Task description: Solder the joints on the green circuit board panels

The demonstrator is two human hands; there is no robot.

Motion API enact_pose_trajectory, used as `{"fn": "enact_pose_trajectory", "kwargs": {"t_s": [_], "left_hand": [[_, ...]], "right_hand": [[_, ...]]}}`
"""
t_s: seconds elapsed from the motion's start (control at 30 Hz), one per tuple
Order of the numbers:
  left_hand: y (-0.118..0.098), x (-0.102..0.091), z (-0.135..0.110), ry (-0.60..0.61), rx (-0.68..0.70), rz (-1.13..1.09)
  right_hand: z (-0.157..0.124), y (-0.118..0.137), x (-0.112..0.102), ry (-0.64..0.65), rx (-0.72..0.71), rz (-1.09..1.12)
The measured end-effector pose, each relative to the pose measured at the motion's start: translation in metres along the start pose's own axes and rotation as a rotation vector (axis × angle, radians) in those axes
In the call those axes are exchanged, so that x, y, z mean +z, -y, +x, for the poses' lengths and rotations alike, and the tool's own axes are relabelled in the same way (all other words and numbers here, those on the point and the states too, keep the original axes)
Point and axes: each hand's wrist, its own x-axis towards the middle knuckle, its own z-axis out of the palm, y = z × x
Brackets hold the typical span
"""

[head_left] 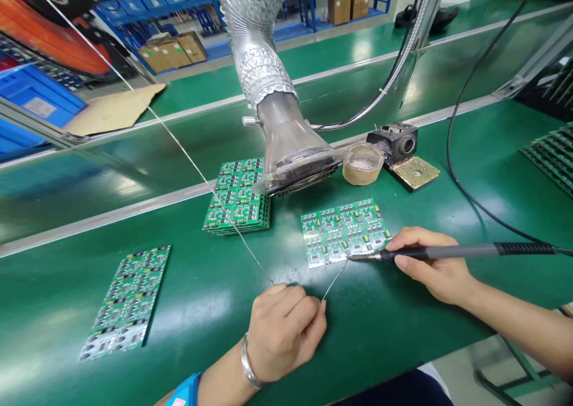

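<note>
Pinching the thin solder wire (333, 282) between thumb and fingertips, the left hand (282, 328) feeds it toward the circuit board (344, 231) lying flat on the green desk (403, 322), near centre. The right hand (432, 265) is clenched pen-style on the soldering iron (447, 252), tip touching the board's near edge. Wire looks soft and bendy, best held close to its end; the board seems light, stiff, fragile. Beyond, a round tin (363, 163) holds greyish residue.

Single head cam, looks fwd and down, close over green bench (403, 334); no 2nd view.
</note>
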Motion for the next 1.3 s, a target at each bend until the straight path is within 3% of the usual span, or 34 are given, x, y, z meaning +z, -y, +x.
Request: {"fn": "enact_pose_trajectory", "kwargs": {"t_s": [0.3,0.67,0.97,1.13,1.3], "left_hand": [[-0.004,0.002,0.005,0.004,0.016,-0.005],[-0.001,0.008,0.008,0.027,0.040,0.082],[-0.011,0.001,0.013,0.054,0.031,0.017],[-0.023,0.012,0.029,0.023,0.102,0.007],[-0.022,0.026,0.032,-0.009,0.131,0.065]], "right_hand": [[-0.002,0.001,0.000,-0.076,0.020,0.106],[-0.002,0.000,0.000,-0.047,0.025,0.086],[-0.011,-0.004,-0.014,-0.172,0.149,0.376],[-0.016,-0.016,-0.026,-0.199,0.202,0.353],[-0.013,-0.016,-0.024,-0.159,0.146,0.206]]}}
